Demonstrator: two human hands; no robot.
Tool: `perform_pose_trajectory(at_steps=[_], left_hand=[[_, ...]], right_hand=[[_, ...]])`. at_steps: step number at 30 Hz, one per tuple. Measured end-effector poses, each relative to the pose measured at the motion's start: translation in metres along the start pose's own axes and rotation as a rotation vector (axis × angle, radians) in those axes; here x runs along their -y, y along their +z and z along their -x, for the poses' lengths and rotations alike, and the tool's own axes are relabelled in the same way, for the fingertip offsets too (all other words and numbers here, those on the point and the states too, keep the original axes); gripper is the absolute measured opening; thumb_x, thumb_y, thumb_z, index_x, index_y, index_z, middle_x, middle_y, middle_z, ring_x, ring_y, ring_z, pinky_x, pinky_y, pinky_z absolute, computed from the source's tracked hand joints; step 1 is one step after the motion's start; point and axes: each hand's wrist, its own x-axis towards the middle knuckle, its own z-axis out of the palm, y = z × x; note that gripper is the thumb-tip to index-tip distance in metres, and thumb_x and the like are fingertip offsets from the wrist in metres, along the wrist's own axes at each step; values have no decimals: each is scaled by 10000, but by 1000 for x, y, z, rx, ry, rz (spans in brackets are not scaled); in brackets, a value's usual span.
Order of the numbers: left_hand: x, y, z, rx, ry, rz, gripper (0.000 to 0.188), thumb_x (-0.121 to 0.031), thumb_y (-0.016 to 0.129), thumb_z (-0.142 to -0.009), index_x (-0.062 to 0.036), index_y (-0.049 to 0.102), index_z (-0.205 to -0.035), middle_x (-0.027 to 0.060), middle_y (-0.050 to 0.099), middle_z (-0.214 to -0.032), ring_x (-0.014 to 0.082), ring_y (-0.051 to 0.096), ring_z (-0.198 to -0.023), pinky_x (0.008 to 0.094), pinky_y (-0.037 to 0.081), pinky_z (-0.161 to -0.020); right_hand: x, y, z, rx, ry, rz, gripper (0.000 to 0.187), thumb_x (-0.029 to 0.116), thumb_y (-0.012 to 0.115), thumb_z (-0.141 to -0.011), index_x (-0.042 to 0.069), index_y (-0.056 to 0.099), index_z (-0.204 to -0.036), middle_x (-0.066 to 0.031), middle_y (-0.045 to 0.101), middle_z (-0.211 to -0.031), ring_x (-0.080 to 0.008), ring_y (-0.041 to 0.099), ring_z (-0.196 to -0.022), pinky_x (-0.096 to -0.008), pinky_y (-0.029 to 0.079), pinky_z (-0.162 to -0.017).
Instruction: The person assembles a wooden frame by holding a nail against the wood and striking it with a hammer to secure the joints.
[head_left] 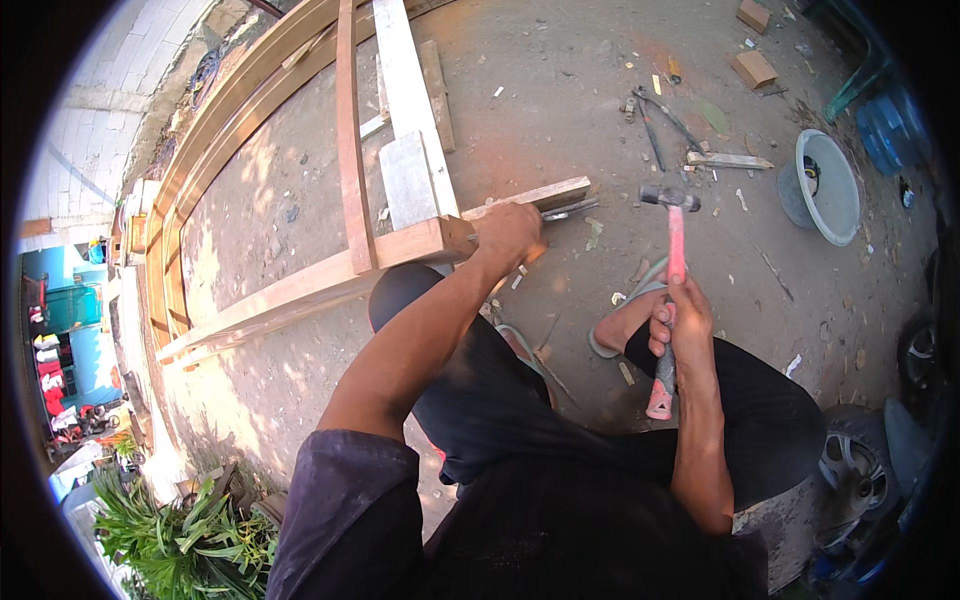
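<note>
My right hand (686, 320) is wrapped round the pink and grey handle of a hammer (677, 240), its metal head raised and pointing away from me. My left hand (510, 235) is closed beside the end of a wooden beam (300, 282). A slim grey metal piece (572, 210) shows just past its knuckles; whether the fingers grip that piece is hidden. Behind this hand lies a short wooden batten (566, 191). A reddish wooden strip (352, 150) and a white board (412, 95) meet the beam from the far side.
Long curved-looking timbers (235, 110) stretch along the left. On the dirt ground lie pincers (665, 125), a pointed wood stake (730, 160) and brick pieces (754, 69). A pale bucket (828, 188) stands right, near a blue water jug (890, 132). A wheel (855, 462) is at lower right.
</note>
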Motion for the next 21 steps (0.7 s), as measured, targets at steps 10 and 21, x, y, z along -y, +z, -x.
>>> perform_pose_trajectory(at_steps=[10, 21], left_hand=[[0, 10, -12, 35, -27, -44, 367, -211, 556, -864, 22, 680, -1118, 231, 710, -1059, 405, 687, -1018, 470, 556, -833], [-4, 9, -9, -45, -77, -12, 355, -286, 641, -822, 1, 724, -1013, 225, 721, -1010, 381, 706, -979, 453, 567, -833]], right_hand=[[-3, 26, 10, 14, -40, -69, 185, 283, 489, -1048, 108, 500, -988, 5, 449, -642, -88, 420, -431, -259, 362, -349], [20, -12, -7, -101, -178, -188, 246, 323, 499, -1041, 77, 490, -1026, 5, 446, -669, -82, 416, -458, -245, 348, -370]])
